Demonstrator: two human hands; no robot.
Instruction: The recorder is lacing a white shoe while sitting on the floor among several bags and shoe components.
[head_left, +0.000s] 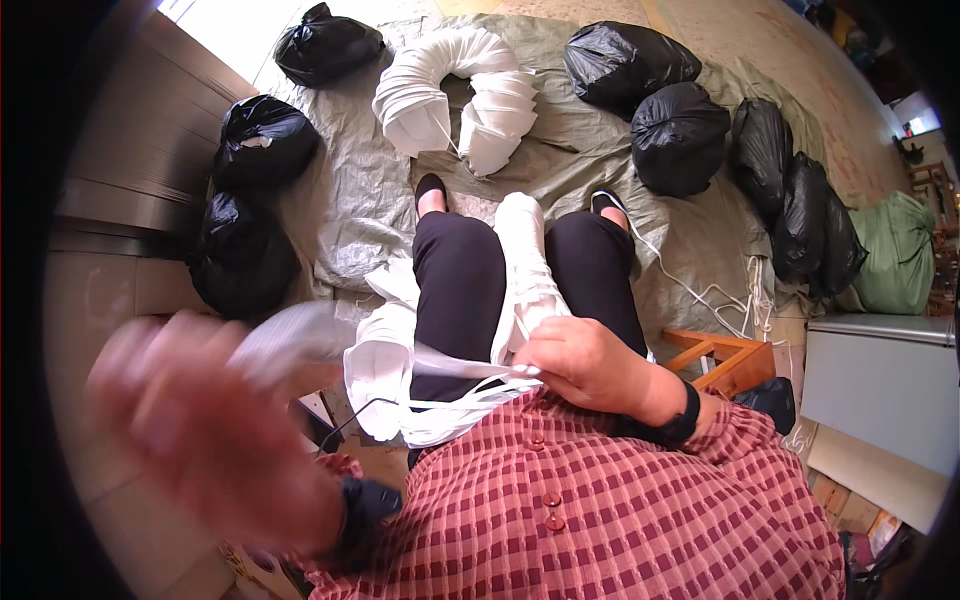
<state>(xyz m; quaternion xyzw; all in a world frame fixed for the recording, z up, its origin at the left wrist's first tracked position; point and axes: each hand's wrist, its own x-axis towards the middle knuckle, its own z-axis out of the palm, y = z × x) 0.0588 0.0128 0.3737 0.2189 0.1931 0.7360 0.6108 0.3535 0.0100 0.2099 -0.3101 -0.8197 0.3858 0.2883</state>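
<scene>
At the left, my left hand (200,420) is smeared by motion, and its fingers cannot be made out. Beside it is a blurred white fabric piece (300,345); whether the hand holds it is unclear. Over my lap my right hand (590,365) is closed, pinching the ends of white fabric straps (470,385). Stacked white fabric pieces (378,350) lie by my left thigh, with a thin dark wire (350,420) near them. A long white fabric bundle (520,250), wound with cord, lies between my legs.
A ring of stacked white fabric pieces (460,50) rests on a grey-green tarp (560,150) ahead. Several black bags stand around it, including one bag (680,135) at right. A wooden stool (720,360), white cords (755,300) and a green sack (893,250) are at right.
</scene>
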